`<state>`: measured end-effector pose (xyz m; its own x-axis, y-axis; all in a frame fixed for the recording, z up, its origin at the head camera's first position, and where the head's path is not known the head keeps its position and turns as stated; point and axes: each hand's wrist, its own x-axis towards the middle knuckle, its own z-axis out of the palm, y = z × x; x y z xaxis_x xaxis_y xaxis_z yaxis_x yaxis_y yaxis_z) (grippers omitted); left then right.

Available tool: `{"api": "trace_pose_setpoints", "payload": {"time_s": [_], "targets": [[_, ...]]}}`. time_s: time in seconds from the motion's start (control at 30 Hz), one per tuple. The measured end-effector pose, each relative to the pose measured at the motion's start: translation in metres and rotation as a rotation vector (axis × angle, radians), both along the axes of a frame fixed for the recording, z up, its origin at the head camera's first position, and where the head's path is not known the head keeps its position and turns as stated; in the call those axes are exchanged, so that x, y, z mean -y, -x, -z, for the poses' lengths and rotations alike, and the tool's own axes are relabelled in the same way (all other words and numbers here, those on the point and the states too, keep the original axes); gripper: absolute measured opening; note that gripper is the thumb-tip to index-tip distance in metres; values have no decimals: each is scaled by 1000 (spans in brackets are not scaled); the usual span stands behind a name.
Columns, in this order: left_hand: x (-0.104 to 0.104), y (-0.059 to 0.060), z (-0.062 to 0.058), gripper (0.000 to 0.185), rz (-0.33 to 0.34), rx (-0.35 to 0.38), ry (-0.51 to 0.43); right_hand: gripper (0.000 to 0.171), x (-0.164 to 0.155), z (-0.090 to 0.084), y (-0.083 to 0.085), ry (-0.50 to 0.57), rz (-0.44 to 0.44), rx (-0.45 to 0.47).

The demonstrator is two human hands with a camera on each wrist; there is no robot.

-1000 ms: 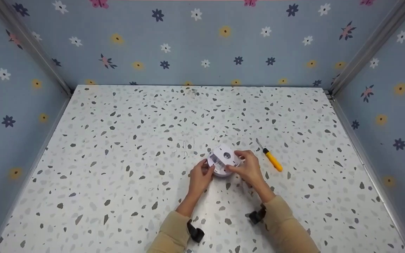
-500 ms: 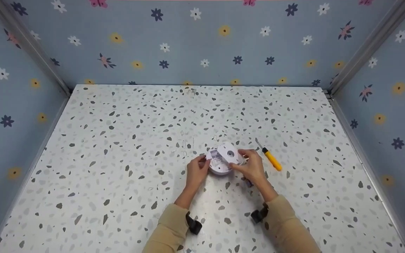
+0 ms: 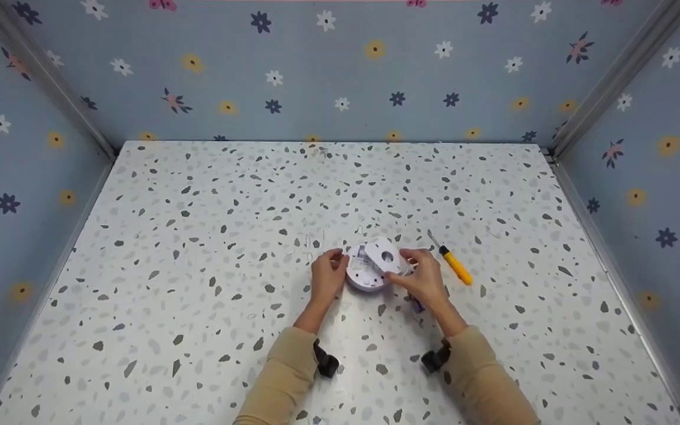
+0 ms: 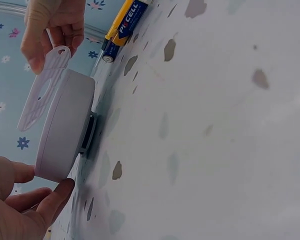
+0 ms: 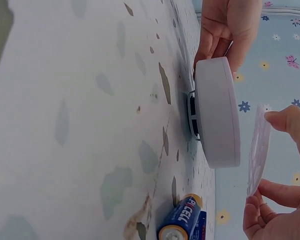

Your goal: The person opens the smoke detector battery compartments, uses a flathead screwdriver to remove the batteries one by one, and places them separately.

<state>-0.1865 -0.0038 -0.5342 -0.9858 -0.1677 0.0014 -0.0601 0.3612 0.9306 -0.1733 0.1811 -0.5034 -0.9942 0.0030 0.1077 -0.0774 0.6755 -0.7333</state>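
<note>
So, left hand (image 3: 327, 276) gripping the side of the white puck (image 3: 365, 277) on the table (image 3: 198, 236), right hand (image 3: 424, 280) pinching the thin cover (image 3: 386, 257), lifted clear of the puck on that side. Battery (image 5: 182, 220) lying just beside, by the right hand. Screwdriver (image 3: 452, 266) a bit further right.

Bright, even light; soft shadows; wrist views slightly blurred.

A speckled white table (image 3: 198, 248) is boxed in by blue flowered walls (image 3: 340, 71) behind and beside it.
</note>
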Motion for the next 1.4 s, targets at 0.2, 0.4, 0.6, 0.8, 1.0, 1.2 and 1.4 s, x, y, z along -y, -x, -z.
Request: {"api": "trace_pose_setpoints", "payload": {"time_s": [0.2, 0.4, 0.6, 0.8, 1.0, 1.2, 1.4], "targets": [[-2, 2, 1, 26, -12, -36, -49, 56, 1, 0, 1, 8, -7, 20], [-4, -7, -1, 33, 15, -53, -52, 56, 1, 1, 3, -18, 7, 43], [-8, -21, -1, 50, 64, -41, 3, 56, 0, 0, 2, -15, 21, 46], [-14, -31, 2, 80, 102, -77, 69, 52, -2, 0, 1, -7, -1, -33], [-21, -33, 4, 98, 118, -104, 124, 52, -3, -1, 0, -19, -5, -42], [-23, -31, 6, 98, 130, -106, 128, 51, -4, -1, 2, -2, 7, -32], [-15, -28, 4, 94, 154, -87, 115, 51, -6, -1, 3, 3, 5, -47]]}}
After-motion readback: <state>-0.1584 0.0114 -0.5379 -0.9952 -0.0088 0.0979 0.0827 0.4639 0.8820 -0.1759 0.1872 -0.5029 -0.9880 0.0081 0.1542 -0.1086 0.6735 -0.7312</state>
